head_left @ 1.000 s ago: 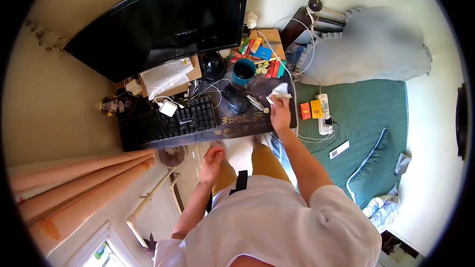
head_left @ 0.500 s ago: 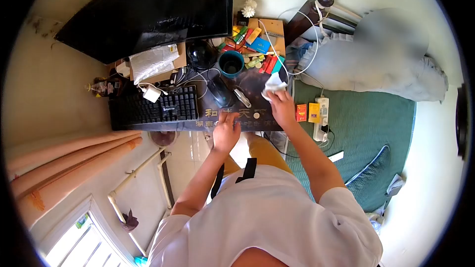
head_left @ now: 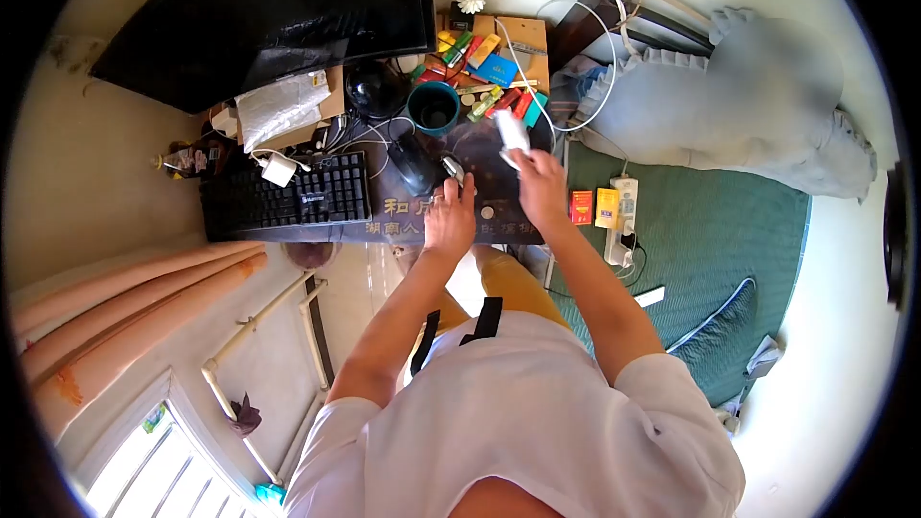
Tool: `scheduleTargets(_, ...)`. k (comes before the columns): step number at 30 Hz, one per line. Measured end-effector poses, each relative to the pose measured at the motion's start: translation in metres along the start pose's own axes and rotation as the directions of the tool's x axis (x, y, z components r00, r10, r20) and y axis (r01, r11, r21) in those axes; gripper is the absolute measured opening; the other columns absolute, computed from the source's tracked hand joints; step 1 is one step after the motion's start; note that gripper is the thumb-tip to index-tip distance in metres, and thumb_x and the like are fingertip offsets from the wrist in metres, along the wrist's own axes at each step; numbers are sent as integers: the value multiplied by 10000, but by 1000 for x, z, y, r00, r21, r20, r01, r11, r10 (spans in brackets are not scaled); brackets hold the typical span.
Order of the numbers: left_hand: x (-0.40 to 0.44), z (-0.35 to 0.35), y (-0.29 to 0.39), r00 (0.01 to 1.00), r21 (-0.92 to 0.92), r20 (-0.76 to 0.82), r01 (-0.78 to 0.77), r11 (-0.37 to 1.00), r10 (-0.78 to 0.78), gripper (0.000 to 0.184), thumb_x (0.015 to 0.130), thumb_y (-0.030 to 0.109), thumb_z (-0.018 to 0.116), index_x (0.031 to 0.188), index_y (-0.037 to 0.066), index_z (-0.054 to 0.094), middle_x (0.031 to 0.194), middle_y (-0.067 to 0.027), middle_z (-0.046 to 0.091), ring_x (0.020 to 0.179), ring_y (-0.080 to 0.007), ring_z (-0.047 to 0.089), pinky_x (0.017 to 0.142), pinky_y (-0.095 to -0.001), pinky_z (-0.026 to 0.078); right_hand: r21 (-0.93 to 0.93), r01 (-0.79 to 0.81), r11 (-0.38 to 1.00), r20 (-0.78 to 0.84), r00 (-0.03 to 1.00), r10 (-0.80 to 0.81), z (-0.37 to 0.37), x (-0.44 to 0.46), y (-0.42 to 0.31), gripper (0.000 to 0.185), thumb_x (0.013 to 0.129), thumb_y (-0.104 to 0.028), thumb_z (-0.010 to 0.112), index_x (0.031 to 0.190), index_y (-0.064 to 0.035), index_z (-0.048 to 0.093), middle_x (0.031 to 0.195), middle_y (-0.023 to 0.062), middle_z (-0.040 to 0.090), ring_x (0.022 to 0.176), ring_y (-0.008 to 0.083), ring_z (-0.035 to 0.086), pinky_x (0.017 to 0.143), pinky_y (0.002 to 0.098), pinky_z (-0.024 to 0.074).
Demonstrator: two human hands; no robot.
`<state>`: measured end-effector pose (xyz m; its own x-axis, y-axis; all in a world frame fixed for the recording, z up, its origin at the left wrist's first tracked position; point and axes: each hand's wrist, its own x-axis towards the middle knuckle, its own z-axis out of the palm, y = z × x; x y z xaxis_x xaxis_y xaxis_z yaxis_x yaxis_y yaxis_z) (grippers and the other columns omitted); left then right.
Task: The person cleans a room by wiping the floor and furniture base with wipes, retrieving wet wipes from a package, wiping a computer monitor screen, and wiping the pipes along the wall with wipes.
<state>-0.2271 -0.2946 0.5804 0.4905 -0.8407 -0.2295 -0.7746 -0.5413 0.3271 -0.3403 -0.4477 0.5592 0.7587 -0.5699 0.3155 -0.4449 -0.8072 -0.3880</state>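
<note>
My right hand (head_left: 542,194) pinches a white tissue (head_left: 511,134) just above the right part of the dark desk mat (head_left: 369,230). Over the mat's front part is my left hand (head_left: 450,221), its fingertips at a small silver metal object (head_left: 453,169); whether they grip it or only touch it is unclear. A black mouse (head_left: 413,165) lies just left of that object. Behind the mouse stands a teal cup (head_left: 434,107). A small round pale disc (head_left: 487,213) rests on the mat between my hands.
A black keyboard (head_left: 312,194) and a monitor (head_left: 269,19) occupy the left. Colourful small boxes (head_left: 494,69) and a white cable (head_left: 614,67) are at the back right. Right of the desk, a power strip (head_left: 622,221) lies on the green bed (head_left: 710,240).
My left hand has risen from below the desk edge to the silver object. My right hand still holds the tissue and has shifted slightly. The view has moved too.
</note>
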Motion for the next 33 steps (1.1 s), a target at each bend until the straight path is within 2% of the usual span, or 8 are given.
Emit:
scheduleTargets(7,13,3,-4,987,-50,-103,-126,991,120,530,790,70,540,1310,80,438,1111,-146,439,944,-322,547,705,-402,536,83,78,993,277,956,-98,-41,-97,-16,381,743,-37,587,1121,-78,610,908,80,532,814,269,527,694,384,435)
scheduleTargets(10,5,-6,-4,997,-265,-48,-73,961,62,534,754,57,567,1279,93,479,1170,-149,436,989,-339,527,739,-408,524,149,150,977,355,914,-195,-46,-108,-26,378,753,-49,587,1130,-64,602,882,74,521,778,260,524,673,377,438)
scheduleTargets(13,-21,-17,-7,898,-329,-429,-58,942,-95,480,711,49,599,1188,93,563,1232,-190,416,1026,-385,482,853,-451,450,193,175,965,440,864,-244,-34,-105,-37,381,768,-74,576,1149,-70,587,891,66,523,804,251,530,690,377,438)
scheduleTargets(17,-34,-9,-29,783,-401,-496,177,899,-375,645,685,77,633,1305,88,458,1248,-257,390,1118,-441,391,931,-490,390,242,207,948,381,878,-289,-10,-95,-68,378,784,-81,556,1159,-36,560,922,93,531,864,274,539,736,395,442)
scheduleTargets(22,-12,-3,-42,916,-497,-248,158,853,-314,733,716,114,644,1367,8,326,1277,-269,398,1119,-454,432,954,-469,396,149,-137,979,306,948,86,3,-67,-95,417,777,-71,570,1188,-20,529,957,161,528,903,332,527,779,433,450)
scheduleTargets(26,-42,-21,-39,907,-508,-240,187,841,-347,702,727,112,638,1356,19,340,1281,-231,410,1129,-430,440,952,-464,397,192,30,981,356,929,-98,20,-80,-120,439,768,-62,567,1203,-25,517,973,154,522,903,327,529,763,429,455)
scheduleTargets(30,-127,-30,-69,958,-603,-238,-16,797,-161,628,751,114,630,1327,66,384,1276,-188,420,1112,-409,479,905,-445,448,314,275,909,283,887,-366,67,-77,-154,456,766,-66,561,1214,-14,502,986,150,523,917,323,534,762,422,454)
scheduleTargets(33,-197,-27,-111,970,-610,-77,136,780,-229,575,755,115,634,1295,94,439,1266,-159,443,1056,-366,539,851,-430,487,99,136,986,399,902,-164,73,-34,-199,493,736,-23,570,1224,-11,497,1007,155,537,965,338,531,826,406,445)
